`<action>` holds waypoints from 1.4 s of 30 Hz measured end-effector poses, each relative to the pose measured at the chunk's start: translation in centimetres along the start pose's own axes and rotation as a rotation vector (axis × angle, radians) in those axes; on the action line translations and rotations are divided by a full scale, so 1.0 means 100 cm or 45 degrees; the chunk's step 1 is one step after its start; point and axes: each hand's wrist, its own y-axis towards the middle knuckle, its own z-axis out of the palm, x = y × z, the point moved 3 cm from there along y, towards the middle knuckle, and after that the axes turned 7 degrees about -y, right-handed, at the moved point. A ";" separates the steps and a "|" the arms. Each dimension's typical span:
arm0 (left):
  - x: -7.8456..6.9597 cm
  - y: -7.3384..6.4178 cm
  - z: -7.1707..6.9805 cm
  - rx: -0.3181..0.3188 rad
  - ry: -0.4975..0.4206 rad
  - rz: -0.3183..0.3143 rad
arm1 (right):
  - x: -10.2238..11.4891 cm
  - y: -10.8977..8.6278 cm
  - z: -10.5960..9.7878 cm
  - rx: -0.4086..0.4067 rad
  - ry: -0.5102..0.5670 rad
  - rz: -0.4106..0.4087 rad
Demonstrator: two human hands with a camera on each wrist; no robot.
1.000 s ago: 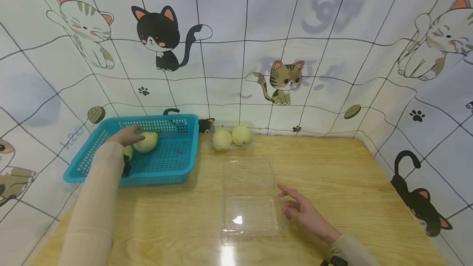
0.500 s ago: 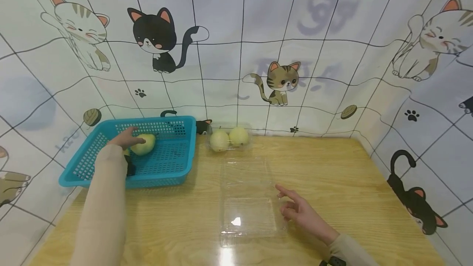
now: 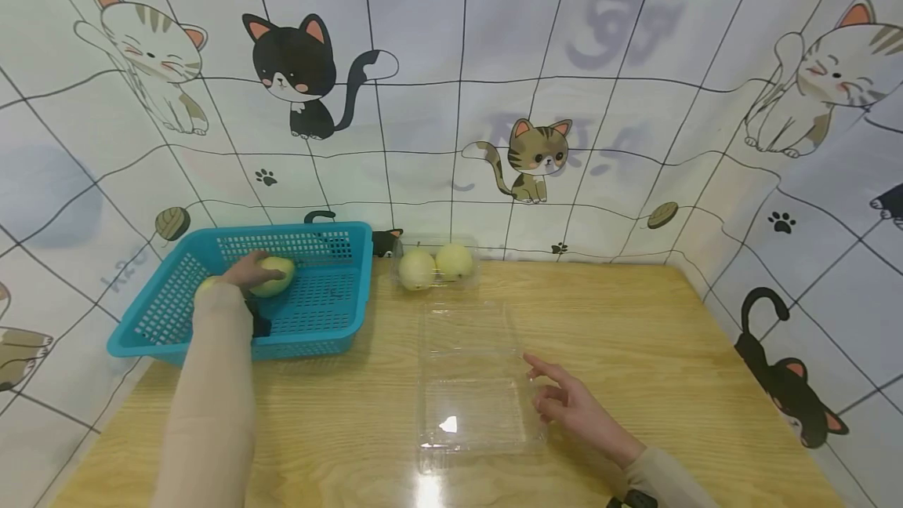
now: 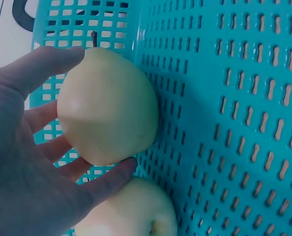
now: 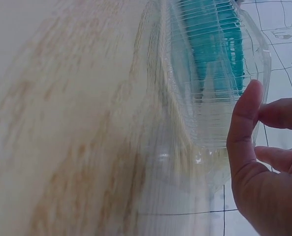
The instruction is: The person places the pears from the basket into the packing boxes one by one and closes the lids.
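Since the frame half a second ago, the left hand [image 3: 250, 269] has shifted slightly right and nearer over the yellow-green pear [image 3: 277, 279], while the right hand [image 3: 574, 410] has stayed by the clear container [image 3: 474, 406]. From the head view, the pear sits in the far part of the blue basket [image 3: 328, 292], left on the desk [image 3: 635, 328]; the container lies unfolded right of it, and two pears [image 3: 435, 265] stand beyond it in another clear pack. If the pear were carried low, it could catch the basket's right or near rim, or bump those packed ones. The left wrist view shows the left fingers curled round the pear, thumb beside the stem, one finger wedged between it and a second pear [image 4: 136, 209]. I judge that lifting could roll this neighbour, and the rounded, smooth skin could slip if the thumb's hold near the stem is shallow. In the right wrist view, thumb and fingers lightly pinch the container's thin rim. Such flimsy plastic would probably slide or fold under a knock if that pinch loosened, and might buckle if squeezed harder.
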 end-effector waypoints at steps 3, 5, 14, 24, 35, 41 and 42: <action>-0.001 0.002 0.003 -0.023 0.006 0.025 | 0.000 0.000 0.001 -0.002 -0.004 -0.008; -0.001 0.003 0.004 -0.038 0.018 0.049 | -0.001 0.000 0.001 -0.005 -0.013 -0.009; 0.000 0.011 0.009 -0.104 0.065 0.141 | -0.004 0.000 -0.001 -0.005 -0.015 0.003; 0.003 0.020 0.013 -0.056 0.154 0.093 | -0.003 0.002 0.002 -0.003 -0.008 -0.023; 0.005 0.019 0.012 -0.007 0.186 0.124 | -0.004 0.003 0.002 -0.010 -0.015 -0.009; 0.001 0.010 0.011 -0.010 0.030 0.097 | -0.005 0.002 0.001 -0.011 -0.015 0.028; 0.001 0.009 0.011 -0.003 0.001 0.087 | -0.006 0.001 0.001 -0.012 -0.014 0.038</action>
